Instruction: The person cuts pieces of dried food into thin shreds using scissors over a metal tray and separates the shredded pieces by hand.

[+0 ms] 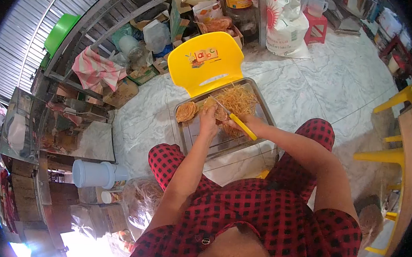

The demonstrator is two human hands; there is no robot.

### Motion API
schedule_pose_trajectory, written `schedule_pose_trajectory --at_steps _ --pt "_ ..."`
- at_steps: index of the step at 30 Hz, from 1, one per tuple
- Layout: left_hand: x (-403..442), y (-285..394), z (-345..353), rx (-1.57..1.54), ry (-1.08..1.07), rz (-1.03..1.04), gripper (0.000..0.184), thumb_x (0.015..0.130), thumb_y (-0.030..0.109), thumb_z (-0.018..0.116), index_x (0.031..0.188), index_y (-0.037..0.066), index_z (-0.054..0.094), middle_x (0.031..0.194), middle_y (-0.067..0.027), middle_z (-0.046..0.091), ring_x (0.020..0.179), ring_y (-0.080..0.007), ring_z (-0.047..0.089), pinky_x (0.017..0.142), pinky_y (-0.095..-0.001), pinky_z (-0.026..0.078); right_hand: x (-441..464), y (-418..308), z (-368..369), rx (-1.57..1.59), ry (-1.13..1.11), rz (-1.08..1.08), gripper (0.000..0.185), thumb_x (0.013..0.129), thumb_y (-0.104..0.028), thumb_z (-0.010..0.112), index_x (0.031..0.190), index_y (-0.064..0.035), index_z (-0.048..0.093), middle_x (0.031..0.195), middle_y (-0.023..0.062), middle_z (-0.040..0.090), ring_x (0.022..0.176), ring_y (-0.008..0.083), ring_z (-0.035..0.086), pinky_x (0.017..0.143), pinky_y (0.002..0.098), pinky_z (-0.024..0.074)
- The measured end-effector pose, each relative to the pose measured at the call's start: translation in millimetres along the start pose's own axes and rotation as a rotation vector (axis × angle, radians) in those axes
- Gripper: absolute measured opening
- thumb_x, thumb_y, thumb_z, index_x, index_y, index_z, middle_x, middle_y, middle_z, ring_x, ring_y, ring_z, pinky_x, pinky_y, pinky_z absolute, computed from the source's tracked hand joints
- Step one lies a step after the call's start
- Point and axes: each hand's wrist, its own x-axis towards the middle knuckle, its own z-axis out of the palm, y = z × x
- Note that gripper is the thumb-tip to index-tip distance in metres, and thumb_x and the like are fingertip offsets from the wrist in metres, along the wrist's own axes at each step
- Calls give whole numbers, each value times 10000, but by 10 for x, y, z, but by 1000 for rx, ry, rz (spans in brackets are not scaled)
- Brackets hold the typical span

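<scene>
My left hand (208, 121) pinches a flat, thin, brownish piece of food (220, 113) above a metal tray (186, 139). My right hand (250, 126) grips what look like yellow-handled scissors (243, 127), their thin metal blades pointing up and left to the food near my left fingers. Behind both hands, a loose heap of golden-brown shreds (240, 100) covers much of the tray. To the left of my left hand lies a stack of round flat brown pieces (186, 112). My fingers partly hide the piece being held.
A yellow chair back (206, 61) rises just behind the tray. Boxes and bags crowd the shelf at the back left. A white sack (287, 31) and a red stool (316, 29) stand farther back. Buckets (93, 173) are at the left, yellow chair legs (381, 156) at the right.
</scene>
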Motion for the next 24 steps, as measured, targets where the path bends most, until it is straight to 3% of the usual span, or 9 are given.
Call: schedule_pose_trajectory --at_steps 10,12,16,21,24 --pt "11 -91 12 -8 54 12 122 870 133 502 939 35 520 794 -77 584 623 -197 594 533 -318 522 41 100 51 -5 44 -27 630 797 -654 476 942 -59 623 529 47 501 426 149 518 402 282 414" --pt "-16 -125 46 -6 -12 39 89 846 124 546 864 38 563 726 -40 589 592 -151 581 452 -277 476 98 137 56 133 -11 -37 623 802 -652 469 958 -67 616 531 37 475 423 144 511 392 272 410" --pt "-88 -61 57 23 -52 -53 83 842 123 556 818 44 571 727 -37 588 576 -136 562 492 -258 458 121 189 72 89 9 -68 596 809 -643 469 967 -85 606 539 23 449 419 134 495 390 258 412" --pt "20 -163 62 4 78 101 122 863 154 516 815 46 548 674 -52 574 523 -154 551 436 -295 453 139 161 68 184 -7 43 586 815 -618 493 1003 -68 573 551 6 433 418 123 458 389 246 403" --pt "82 9 -26 43 87 43 124 865 158 498 849 41 535 677 -70 577 520 -179 563 396 -322 457 200 140 11 235 -87 80 571 822 -602 497 982 -58 561 567 8 437 456 122 465 416 255 415"
